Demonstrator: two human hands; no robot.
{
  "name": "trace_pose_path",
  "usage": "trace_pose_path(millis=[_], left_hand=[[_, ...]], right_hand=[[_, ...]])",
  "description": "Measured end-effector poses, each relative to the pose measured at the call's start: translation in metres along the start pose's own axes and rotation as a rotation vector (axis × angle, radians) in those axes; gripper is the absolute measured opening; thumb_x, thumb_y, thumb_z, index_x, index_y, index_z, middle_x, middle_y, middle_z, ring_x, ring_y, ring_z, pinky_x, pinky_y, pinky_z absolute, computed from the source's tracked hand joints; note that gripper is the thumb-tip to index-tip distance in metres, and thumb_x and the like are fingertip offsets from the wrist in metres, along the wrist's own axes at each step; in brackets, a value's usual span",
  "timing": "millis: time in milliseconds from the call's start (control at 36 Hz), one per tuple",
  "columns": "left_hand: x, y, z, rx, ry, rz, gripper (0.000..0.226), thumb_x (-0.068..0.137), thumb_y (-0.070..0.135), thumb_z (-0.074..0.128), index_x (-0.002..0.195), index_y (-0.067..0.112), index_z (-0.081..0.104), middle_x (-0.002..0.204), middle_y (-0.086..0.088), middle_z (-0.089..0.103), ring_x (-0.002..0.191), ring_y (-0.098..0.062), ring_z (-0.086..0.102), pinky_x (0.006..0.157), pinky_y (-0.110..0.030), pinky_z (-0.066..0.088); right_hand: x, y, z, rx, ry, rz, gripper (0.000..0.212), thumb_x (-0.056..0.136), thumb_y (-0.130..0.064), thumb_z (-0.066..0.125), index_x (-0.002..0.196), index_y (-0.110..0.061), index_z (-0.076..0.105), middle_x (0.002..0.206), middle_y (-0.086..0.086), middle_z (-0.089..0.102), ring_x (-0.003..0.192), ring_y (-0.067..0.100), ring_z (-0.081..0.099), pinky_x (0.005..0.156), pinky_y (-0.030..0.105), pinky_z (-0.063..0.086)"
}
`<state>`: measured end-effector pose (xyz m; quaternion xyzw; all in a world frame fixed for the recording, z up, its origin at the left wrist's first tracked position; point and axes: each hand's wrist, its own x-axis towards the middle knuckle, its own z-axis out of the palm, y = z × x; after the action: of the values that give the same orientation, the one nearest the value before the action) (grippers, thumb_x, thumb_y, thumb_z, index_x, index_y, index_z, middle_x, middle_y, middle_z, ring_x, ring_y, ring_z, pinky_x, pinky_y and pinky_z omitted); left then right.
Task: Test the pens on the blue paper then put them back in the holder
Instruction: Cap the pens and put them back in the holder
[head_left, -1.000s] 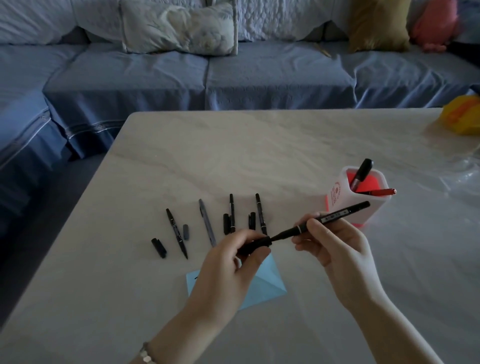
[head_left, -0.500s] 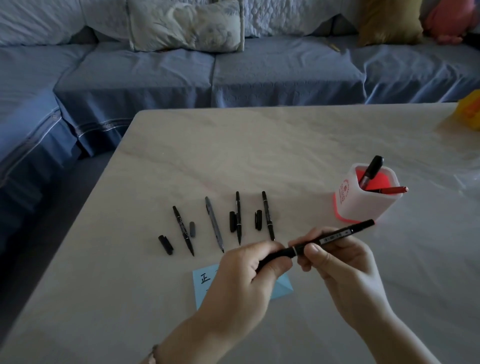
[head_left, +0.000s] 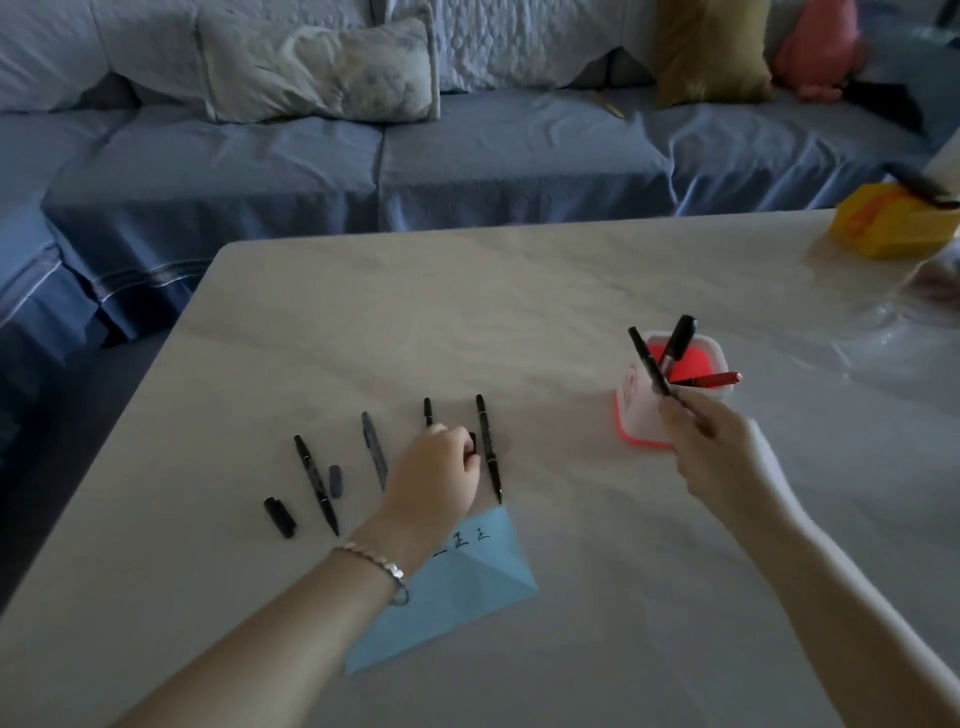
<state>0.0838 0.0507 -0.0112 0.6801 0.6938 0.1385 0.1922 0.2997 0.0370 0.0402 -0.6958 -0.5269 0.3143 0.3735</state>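
Observation:
My right hand (head_left: 711, 447) grips a capped black pen (head_left: 649, 364) by its lower end, tilted up in front of the white pen holder (head_left: 641, 421) with the red inside. A black marker (head_left: 679, 336) and a red pen (head_left: 712, 379) stand in the holder. My left hand (head_left: 436, 470) reaches into the row of pens and pinches a small black cap (head_left: 471, 442) beside an uncapped black pen (head_left: 488, 447). Other pens (head_left: 317, 483), (head_left: 374, 447), (head_left: 427, 410) and loose caps (head_left: 280, 517), (head_left: 335, 478) lie to the left. The blue paper (head_left: 467, 592) with written marks lies under my left wrist.
A yellow box (head_left: 893, 228) with a dark pen on it sits at the table's far right, next to clear plastic wrap (head_left: 893, 332). A blue sofa (head_left: 467, 156) with cushions runs behind the table. The table's left edge (head_left: 130, 415) slants near the pens.
My hands have parted. The right hand carried the black pen up to the holder. The left hand let go of it and moved forward to a cap in the pen row.

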Motion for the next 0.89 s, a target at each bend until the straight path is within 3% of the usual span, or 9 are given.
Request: trace_pose_path(millis=[56, 139, 250, 306, 389, 528, 639, 750, 889], left_hand=[[0.014, 0.000, 0.003, 0.057, 0.040, -0.034, 0.020, 0.094, 0.019, 0.045, 0.102, 0.007, 0.058, 0.104, -0.004, 0.056, 0.097, -0.022, 0.058, 0.091, -0.035, 0.037], [0.028, -0.002, 0.009, 0.130, 0.027, -0.084, 0.019, 0.094, 0.018, 0.046, 0.104, 0.006, 0.058, 0.110, -0.003, 0.056, 0.100, -0.023, 0.058, 0.095, -0.041, 0.036], [0.036, -0.006, 0.020, 0.143, -0.031, -0.107, 0.019, 0.093, 0.015, 0.048, 0.097, 0.002, 0.061, 0.103, -0.013, 0.061, 0.086, -0.026, 0.061, 0.072, -0.029, 0.049], [0.037, -0.007, 0.023, 0.146, -0.036, -0.119, 0.020, 0.094, 0.016, 0.047, 0.092, 0.003, 0.061, 0.099, -0.013, 0.061, 0.084, -0.026, 0.061, 0.069, -0.029, 0.048], [0.039, -0.008, 0.026, 0.123, -0.022, -0.127, 0.017, 0.092, 0.013, 0.047, 0.094, 0.003, 0.061, 0.097, -0.012, 0.064, 0.085, -0.026, 0.060, 0.072, -0.032, 0.051], [0.039, -0.010, 0.029, 0.056, -0.034, -0.134, 0.021, 0.090, 0.015, 0.047, 0.098, 0.003, 0.061, 0.100, -0.012, 0.061, 0.081, -0.026, 0.060, 0.071, -0.033, 0.050], [0.036, -0.008, 0.031, 0.044, -0.041, -0.129, 0.019, 0.089, 0.020, 0.048, 0.075, 0.008, 0.053, 0.082, -0.006, 0.054, 0.068, -0.025, 0.052, 0.064, -0.030, 0.039], [0.036, -0.007, 0.035, -0.012, -0.063, -0.143, 0.019, 0.089, 0.019, 0.049, 0.075, 0.007, 0.053, 0.059, -0.001, 0.048, 0.064, -0.026, 0.054, 0.069, -0.030, 0.038], [0.032, -0.003, 0.032, -0.033, -0.112, -0.144, 0.020, 0.082, 0.015, 0.054, 0.065, 0.011, 0.043, 0.057, 0.000, 0.046, 0.058, -0.022, 0.047, 0.066, -0.028, 0.036]], right_hand=[[0.013, -0.006, -0.021, -0.162, 0.012, -0.027, 0.023, 0.087, -0.010, 0.047, 0.087, -0.026, 0.063, 0.056, 0.001, 0.044, 0.049, 0.018, 0.040, 0.047, 0.025, 0.028], [0.029, -0.016, -0.043, -0.361, 0.081, -0.052, 0.019, 0.079, -0.002, 0.047, 0.080, -0.006, 0.066, 0.059, 0.012, 0.048, 0.049, 0.025, 0.040, 0.046, 0.026, 0.029], [0.039, -0.016, -0.052, -0.422, 0.210, -0.083, 0.017, 0.083, -0.006, 0.055, 0.092, -0.004, 0.069, 0.089, 0.019, 0.068, 0.082, 0.037, 0.060, 0.072, 0.037, 0.051], [0.043, -0.013, -0.050, -0.441, 0.233, -0.089, 0.017, 0.083, -0.010, 0.058, 0.094, -0.008, 0.070, 0.092, 0.015, 0.069, 0.085, 0.032, 0.059, 0.071, 0.030, 0.047], [0.049, -0.009, -0.042, -0.481, 0.188, -0.086, 0.012, 0.081, -0.007, 0.060, 0.085, -0.003, 0.070, 0.087, 0.018, 0.067, 0.082, 0.033, 0.057, 0.068, 0.034, 0.044], [0.054, -0.002, -0.024, -0.416, 0.141, -0.096, 0.016, 0.080, -0.005, 0.061, 0.093, -0.008, 0.071, 0.088, 0.014, 0.065, 0.078, 0.022, 0.049, 0.068, 0.026, 0.035], [0.049, 0.008, -0.018, -0.318, 0.170, -0.082, 0.032, 0.081, -0.009, 0.063, 0.112, -0.016, 0.064, 0.099, 0.010, 0.067, 0.081, 0.019, 0.051, 0.072, 0.026, 0.038], [0.033, 0.017, -0.019, -0.185, 0.291, -0.106, 0.053, 0.080, -0.010, 0.066, 0.128, -0.019, 0.047, 0.111, 0.006, 0.062, 0.088, 0.023, 0.059, 0.080, 0.036, 0.048], [0.005, 0.021, -0.010, -0.220, 0.345, -0.177, 0.045, 0.078, -0.001, 0.061, 0.117, -0.019, 0.052, 0.101, -0.004, 0.051, 0.079, 0.020, 0.054, 0.074, 0.040, 0.049]])
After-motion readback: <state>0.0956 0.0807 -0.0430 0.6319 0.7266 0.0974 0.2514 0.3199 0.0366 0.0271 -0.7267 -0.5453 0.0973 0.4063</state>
